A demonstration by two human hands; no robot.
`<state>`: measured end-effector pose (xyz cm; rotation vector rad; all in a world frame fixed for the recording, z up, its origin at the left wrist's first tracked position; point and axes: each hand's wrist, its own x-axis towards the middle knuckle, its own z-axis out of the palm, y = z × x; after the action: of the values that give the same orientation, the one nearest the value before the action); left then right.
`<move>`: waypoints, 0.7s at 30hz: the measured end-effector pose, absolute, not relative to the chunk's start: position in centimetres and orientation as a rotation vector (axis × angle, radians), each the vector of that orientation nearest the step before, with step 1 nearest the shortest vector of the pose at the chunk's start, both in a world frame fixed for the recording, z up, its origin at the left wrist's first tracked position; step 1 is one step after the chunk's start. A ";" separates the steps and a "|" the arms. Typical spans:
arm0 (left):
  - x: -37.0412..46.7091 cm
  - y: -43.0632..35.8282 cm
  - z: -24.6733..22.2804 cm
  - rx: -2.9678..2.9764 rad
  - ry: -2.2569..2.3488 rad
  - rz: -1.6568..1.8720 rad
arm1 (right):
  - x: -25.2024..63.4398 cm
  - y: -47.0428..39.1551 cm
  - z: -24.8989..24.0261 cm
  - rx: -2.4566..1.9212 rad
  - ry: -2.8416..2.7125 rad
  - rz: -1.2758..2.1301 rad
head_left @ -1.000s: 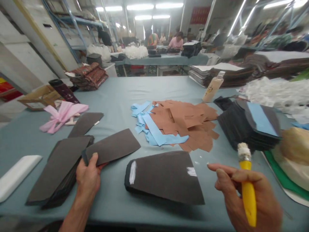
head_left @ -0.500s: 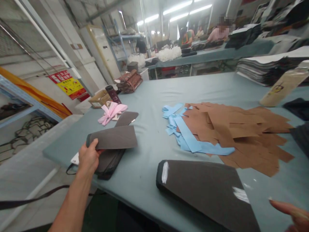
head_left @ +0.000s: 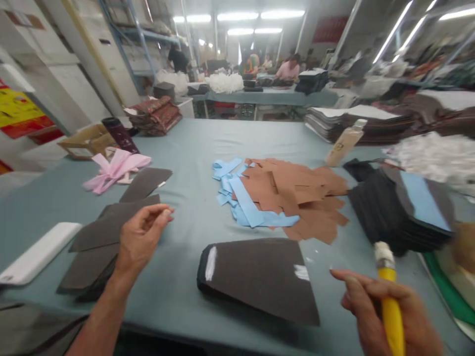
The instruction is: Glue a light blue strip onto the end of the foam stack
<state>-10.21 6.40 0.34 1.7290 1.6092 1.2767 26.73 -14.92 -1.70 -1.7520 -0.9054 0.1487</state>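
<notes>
My right hand (head_left: 382,301) is closed around a yellow-handled brush (head_left: 391,311) with a pale tip pointing up. Left of it lies a stack of dark grey-brown cut panels (head_left: 260,277), its top piece smeared white at two ends. My left hand (head_left: 143,237) is pinched closed above the left of the table; anything between its fingertips is too small to make out. Beside and beneath that hand lie more dark panels (head_left: 92,230), overlapping. Light blue strips (head_left: 247,202) and a spread of brown pieces (head_left: 293,185) lie beyond the stack.
Pink strips (head_left: 115,170), a box (head_left: 87,141) and a dark bottle (head_left: 118,136) stand at the left. At the right are a clear bottle (head_left: 345,143), a thick dark stack (head_left: 397,207) and white fluffy material (head_left: 438,155). Co-workers sit at a far table.
The view has turned right. My left hand has let go of the dark panel, which lies on the left pile. The brush in my right hand has come into view.
</notes>
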 end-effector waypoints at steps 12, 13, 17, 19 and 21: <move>4.4 17.5 -3.8 2.493 0.794 0.529 | 27.5 -14.0 -2.6 -1.762 -1.118 -0.065; 5.0 17.8 -4.2 2.546 0.760 0.478 | 27.3 -13.8 -2.5 -1.759 -1.130 -0.071; 6.5 17.7 -4.8 2.722 0.721 0.337 | 26.7 -12.8 -2.2 -1.742 -1.170 -0.074; 6.8 17.3 -4.8 2.787 0.734 0.287 | 26.5 -12.4 -2.3 -1.742 -1.179 -0.076; 6.9 17.0 -4.7 2.837 0.747 0.250 | 26.4 -12.2 -2.4 -1.735 -1.183 -0.059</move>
<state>6.88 16.99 -4.70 2.8366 0.7468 0.2499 26.42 -12.20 -2.43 -1.7349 -1.1827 -0.0593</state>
